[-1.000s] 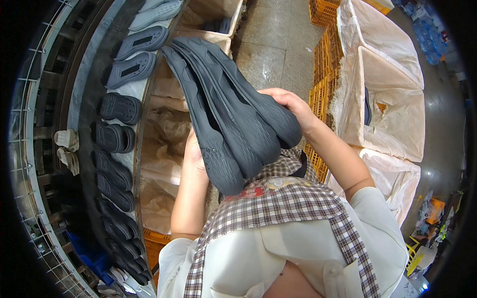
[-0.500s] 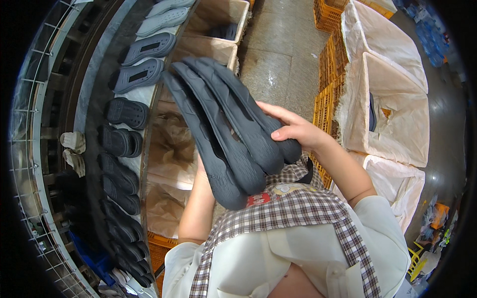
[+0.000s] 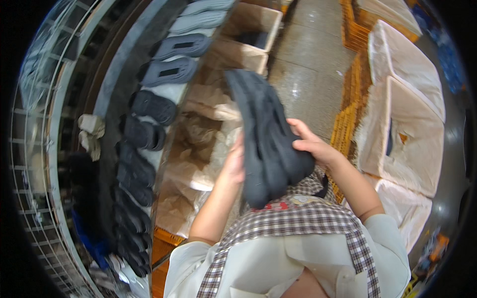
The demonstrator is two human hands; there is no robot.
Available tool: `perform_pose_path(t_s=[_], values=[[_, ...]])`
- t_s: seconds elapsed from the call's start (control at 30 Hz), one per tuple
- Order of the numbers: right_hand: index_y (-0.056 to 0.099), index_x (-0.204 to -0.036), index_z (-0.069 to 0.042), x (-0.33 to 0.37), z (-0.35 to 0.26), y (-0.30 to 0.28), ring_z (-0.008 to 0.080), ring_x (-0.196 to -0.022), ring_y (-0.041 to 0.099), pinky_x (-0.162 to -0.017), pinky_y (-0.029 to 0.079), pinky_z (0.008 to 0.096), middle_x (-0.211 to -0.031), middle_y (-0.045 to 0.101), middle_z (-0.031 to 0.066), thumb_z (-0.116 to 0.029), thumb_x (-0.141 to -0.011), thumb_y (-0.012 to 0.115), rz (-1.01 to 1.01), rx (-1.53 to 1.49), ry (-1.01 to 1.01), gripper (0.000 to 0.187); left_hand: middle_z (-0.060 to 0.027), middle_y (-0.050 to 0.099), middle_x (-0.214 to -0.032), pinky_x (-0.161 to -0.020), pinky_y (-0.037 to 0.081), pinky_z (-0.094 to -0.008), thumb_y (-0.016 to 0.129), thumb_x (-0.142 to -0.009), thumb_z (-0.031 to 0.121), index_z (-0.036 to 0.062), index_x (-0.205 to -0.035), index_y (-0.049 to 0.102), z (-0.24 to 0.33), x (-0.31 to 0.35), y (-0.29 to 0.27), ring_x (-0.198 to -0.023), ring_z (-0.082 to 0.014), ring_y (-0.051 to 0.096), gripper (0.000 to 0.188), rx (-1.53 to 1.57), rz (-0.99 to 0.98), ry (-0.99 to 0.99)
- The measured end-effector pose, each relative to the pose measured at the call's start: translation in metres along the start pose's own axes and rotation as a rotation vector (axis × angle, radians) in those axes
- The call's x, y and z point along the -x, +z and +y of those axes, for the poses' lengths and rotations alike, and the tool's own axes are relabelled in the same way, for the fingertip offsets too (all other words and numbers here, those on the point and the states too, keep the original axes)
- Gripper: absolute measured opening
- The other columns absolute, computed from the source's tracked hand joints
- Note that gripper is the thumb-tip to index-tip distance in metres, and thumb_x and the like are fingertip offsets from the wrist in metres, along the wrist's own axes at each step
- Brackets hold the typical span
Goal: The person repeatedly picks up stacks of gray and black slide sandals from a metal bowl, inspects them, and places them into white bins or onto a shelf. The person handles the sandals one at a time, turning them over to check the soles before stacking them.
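Note:
Between my two hands is a bundle of several dark grey foam shoe soles (image 3: pixel 266 144), standing side by side and slightly blurred by motion. My left hand (image 3: pixel 237 158) presses against their left side, with its fingers partly hidden behind them. On the right, my right hand (image 3: pixel 314 145) grips the bundle, its thumb and fingers closed on the outermost sole. The heel ends point toward my checked apron (image 3: pixel 303 221), and the narrower ends tilt away to the upper left.
Along the left, a long bench carries a row of grey soles (image 3: pixel 171 72) and black shoe pieces (image 3: pixel 153 107). Cloth-lined crates (image 3: pixel 196 171) stand beside it. More lined crates (image 3: pixel 417 134) and yellow plastic crates (image 3: pixel 350 119) line the right. White gloves (image 3: pixel 92 131) hang at the left.
My hands have pressed the soles closer together, narrowing the gaps between them. My left hand shows more at their side. The whole view has shifted, so the bench appears further right.

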State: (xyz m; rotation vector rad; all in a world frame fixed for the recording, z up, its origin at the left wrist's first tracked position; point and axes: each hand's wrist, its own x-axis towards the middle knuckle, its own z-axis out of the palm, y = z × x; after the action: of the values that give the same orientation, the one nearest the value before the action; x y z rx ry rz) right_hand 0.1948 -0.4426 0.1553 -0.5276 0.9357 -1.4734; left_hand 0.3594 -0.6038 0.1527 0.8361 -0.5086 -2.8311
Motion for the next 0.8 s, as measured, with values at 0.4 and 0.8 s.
perform_pose_path(t_s=[0.4,0.8], values=[[0.017,-0.141,-0.004,-0.071,0.053,-0.018,0.0225,-0.118,0.048,-0.094,0.047,0.0368,-0.135,0.040,0.0129,-0.055,-0.068,0.071,-0.090,-0.152,0.231,0.104,-0.0234,0.027,-0.140,-0.108,0.023,-0.0436,0.065,-0.082,0.040,0.0018,-0.143,0.013,0.011,0.013,-0.012,-0.131,-0.0336,0.027,0.088,-1.070,0.482,0.570],[0.030,-0.136,0.000,-0.114,0.068,0.015,0.0202,-0.105,0.057,-0.083,0.054,0.0345,-0.123,0.051,0.0135,-0.063,-0.066,0.062,-0.114,-0.092,0.283,0.099,-0.0151,0.061,-0.111,-0.103,0.025,-0.0541,0.070,-0.076,0.019,-0.0015,-0.101,0.063,0.174,0.097,-0.078,-0.117,-0.0294,0.049,0.034,-1.978,1.159,1.258]])
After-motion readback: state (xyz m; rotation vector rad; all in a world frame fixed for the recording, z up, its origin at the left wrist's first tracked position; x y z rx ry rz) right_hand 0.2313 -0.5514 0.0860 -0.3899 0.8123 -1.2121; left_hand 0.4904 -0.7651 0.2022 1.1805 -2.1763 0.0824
